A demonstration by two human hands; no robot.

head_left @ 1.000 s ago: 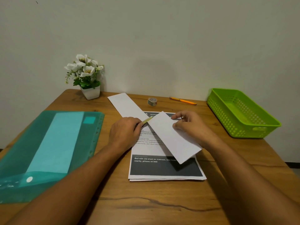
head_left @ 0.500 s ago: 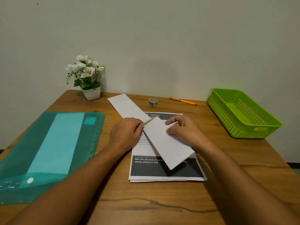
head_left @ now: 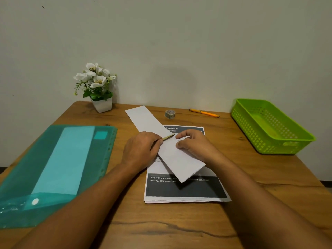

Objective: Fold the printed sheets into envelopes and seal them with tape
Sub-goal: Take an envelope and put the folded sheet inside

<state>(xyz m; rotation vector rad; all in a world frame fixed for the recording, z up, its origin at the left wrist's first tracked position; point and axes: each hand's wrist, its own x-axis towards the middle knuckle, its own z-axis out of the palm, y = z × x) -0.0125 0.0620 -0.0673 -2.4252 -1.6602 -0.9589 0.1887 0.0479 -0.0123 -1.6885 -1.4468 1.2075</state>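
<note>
Sealing step, by the look of it. Pinching a short olive tape strip (head_left: 168, 137) in left hand (head_left: 142, 150), curled tight round it. Tape roll (head_left: 169, 114) parked just behind. Pinning folded sheet (head_left: 179, 159) with right hand (head_left: 195, 146), curled and gripping the top layer. Next: lay strip across the open seam, press flat, avoid skew. Folded into a long narrow white band, blank side out, lying diagonally over the stack of printed sheets (head_left: 185, 192), far end on bare desk (head_left: 161, 221).
</note>
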